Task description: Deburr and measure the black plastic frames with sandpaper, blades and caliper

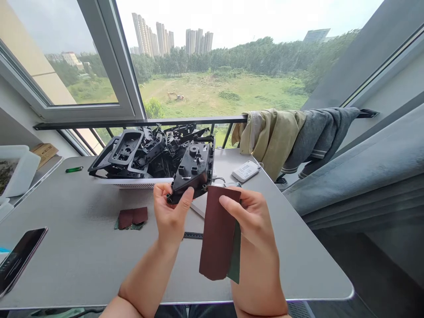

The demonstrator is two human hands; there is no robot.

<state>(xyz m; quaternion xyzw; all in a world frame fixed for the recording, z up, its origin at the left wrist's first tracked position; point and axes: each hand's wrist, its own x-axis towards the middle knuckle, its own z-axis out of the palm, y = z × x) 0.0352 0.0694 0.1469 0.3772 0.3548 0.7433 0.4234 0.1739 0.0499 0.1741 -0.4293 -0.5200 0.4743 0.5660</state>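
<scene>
Head view: the person's left hand was raised above a grey table, with the thumb and fingers pinching the lower corner of a black moulded plastic housing. The housing stood tilted, its ribbed face turned toward the camera and its upper edge just in front of a white plastic basket.

The right hand was closed around a maroon abrasive sheet and a green abrasive sheet, pinching them between thumb and fingers. The thumb lay across the maroon face. Both sheets hung down past the hand, the green one showing behind the maroon one. The two hands were near each other but not touching.

The basket held a heap of black plastic parts. Two maroon sandpaper scraps lay on the table left of the left hand. A dark ruler lay partly hidden under the left wrist area. A smartphone lay at the table's left edge, and a green lighter lay near the basket. A white power bank sat to the right of the basket. A khaki jacket and a grey garment hung over the window rail.
</scene>
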